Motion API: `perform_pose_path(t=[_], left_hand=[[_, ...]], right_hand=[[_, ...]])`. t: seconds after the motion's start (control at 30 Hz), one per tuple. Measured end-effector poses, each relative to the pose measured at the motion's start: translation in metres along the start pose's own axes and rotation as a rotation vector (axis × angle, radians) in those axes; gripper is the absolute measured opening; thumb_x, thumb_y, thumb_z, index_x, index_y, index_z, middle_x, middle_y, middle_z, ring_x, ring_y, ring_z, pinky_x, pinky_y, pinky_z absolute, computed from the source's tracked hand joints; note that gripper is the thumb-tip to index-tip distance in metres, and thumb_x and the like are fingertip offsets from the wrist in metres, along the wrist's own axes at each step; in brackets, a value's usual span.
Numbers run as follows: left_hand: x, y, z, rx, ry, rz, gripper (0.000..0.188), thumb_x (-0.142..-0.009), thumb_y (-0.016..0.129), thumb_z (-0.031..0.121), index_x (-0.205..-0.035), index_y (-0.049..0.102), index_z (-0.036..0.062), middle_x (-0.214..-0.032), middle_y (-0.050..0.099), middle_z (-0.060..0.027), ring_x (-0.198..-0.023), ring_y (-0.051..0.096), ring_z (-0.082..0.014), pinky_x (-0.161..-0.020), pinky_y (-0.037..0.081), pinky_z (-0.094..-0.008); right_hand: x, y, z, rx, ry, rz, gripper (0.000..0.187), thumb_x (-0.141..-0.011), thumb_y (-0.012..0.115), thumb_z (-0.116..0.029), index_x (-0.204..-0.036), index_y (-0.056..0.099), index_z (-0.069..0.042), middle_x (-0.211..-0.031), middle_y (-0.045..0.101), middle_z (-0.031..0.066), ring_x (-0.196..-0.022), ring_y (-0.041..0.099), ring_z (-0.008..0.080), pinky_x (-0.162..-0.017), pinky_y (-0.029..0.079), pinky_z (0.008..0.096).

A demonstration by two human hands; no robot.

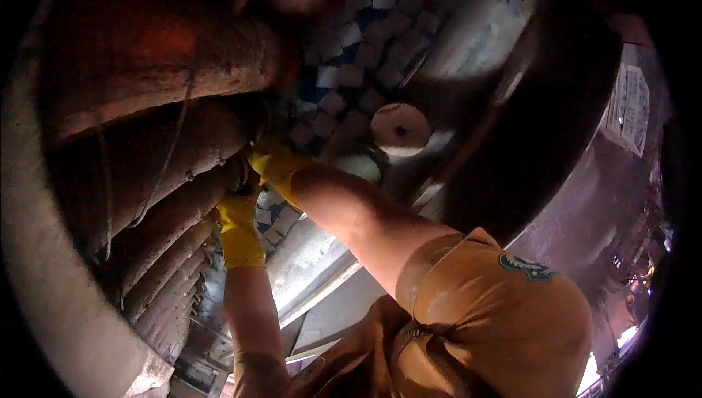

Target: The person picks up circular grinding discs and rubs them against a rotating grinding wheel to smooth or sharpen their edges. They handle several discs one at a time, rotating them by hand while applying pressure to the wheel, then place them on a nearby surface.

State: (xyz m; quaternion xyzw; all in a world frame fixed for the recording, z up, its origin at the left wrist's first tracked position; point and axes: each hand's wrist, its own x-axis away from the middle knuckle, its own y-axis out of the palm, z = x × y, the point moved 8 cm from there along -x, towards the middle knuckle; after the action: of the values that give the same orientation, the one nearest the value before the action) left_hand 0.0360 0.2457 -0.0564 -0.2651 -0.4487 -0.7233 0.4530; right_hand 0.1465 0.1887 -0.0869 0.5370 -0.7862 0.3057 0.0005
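Observation:
Long reddish-brown rolls [175,186], perhaps of fabric, lie stacked on the left with their ends toward the middle. Both my hands wear yellow gloves and meet at the end of one roll. My right hand [274,168] reaches in from the right, its fingers bent in against a dark, ring-like edge at that end. Just below it, my left hand [239,226] comes up from the lower edge, fingers closed against the same spot. Shadow and the gloves hide what the fingertips grip.
Higher on the left rests a thicker reddish roll [168,69], with a thin cord [164,157] hanging below it. Many small pale blocks [351,76] lie beyond my hands. A round pale disc with a centre hole [400,130] is right of them. Plastic-wrapped goods [578,186] stand far right.

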Motion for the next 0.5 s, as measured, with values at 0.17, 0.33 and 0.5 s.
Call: perform_pose_path(t=[0.17, 0.33, 0.5], left_hand=[[0.038, 0.072, -0.051, -0.126, -0.111, -0.332, 0.056, -0.104, 0.050, 0.044, -0.146, 0.050, 0.0073, -0.145, 0.055, -0.0136, -0.133, 0.052, -0.0315, -0.111, 0.044, -0.0455], [0.072, -0.081, -0.109, -0.021, -0.225, -0.126, 0.060, -0.101, 0.058, 0.045, -0.147, 0.048, 0.0079, -0.148, 0.053, -0.0127, -0.130, 0.054, -0.0307, -0.109, 0.046, -0.0459], [0.129, -0.029, -0.125, -0.345, 0.014, -0.005, 0.056, -0.098, 0.066, 0.037, -0.142, 0.050, 0.0048, -0.139, 0.056, -0.0149, -0.124, 0.058, -0.0312, -0.101, 0.053, -0.0461]], right_hand=[[0.077, -0.044, 0.042, -0.636, 0.110, 0.103, 0.055, -0.095, 0.061, -0.044, -0.130, 0.064, -0.002, -0.117, 0.071, 0.0203, -0.112, 0.067, 0.0371, -0.096, 0.053, 0.0426], [0.178, -0.129, 0.008, -0.224, 0.264, -0.252, 0.071, -0.093, 0.060, -0.060, -0.139, 0.058, -0.005, -0.138, 0.059, 0.0201, -0.127, 0.057, 0.0370, -0.102, 0.050, 0.0454], [0.268, -0.211, 0.082, 0.332, 0.050, 0.013, 0.069, -0.093, 0.067, -0.050, -0.140, 0.055, -0.003, -0.147, 0.049, 0.0181, -0.126, 0.056, 0.0332, -0.098, 0.053, 0.0385]])
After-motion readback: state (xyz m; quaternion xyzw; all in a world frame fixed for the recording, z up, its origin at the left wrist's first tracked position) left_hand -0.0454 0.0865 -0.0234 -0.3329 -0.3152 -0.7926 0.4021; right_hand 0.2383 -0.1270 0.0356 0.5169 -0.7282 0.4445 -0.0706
